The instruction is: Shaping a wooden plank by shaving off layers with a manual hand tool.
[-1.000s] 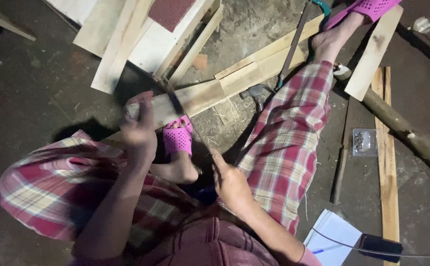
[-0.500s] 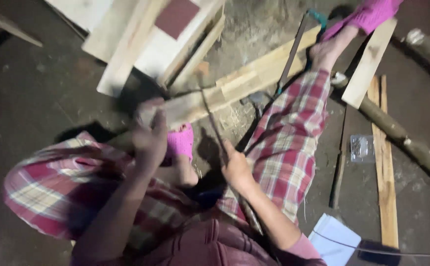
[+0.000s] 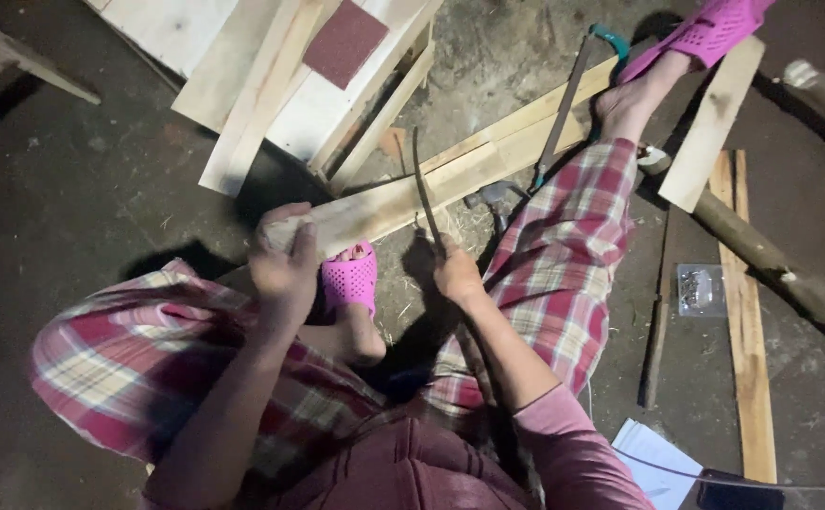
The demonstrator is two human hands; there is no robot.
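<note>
My left hand [image 3: 282, 260] grips the near end of a long pale wooden plank [image 3: 450, 184] that lies slanted across the floor. A foot in a pink sandal [image 3: 349, 281] presses beside that end. My right hand [image 3: 455, 274] is closed on the handle of a thin dark blade [image 3: 422, 189], which stands edge-on against the plank's side, pointing away from me. Wood shavings lie on the floor under the blade. My other leg, in plaid trousers, stretches to the upper right, its pink sandal [image 3: 705, 33] resting on the plank's far end.
A hacksaw with a teal handle [image 3: 573, 85] lies across the plank. Pale boards carry a sheet of red sandpaper [image 3: 344, 40] at the top. A hammer head [image 3: 493, 196], rough branches [image 3: 781, 269], a small packet of nails [image 3: 699, 288] and narrow slats [image 3: 743, 312] lie to the right.
My right hand has moved up from my lap to the plank, bringing the blade upright against its edge. My left hand stays on the plank's near end.
</note>
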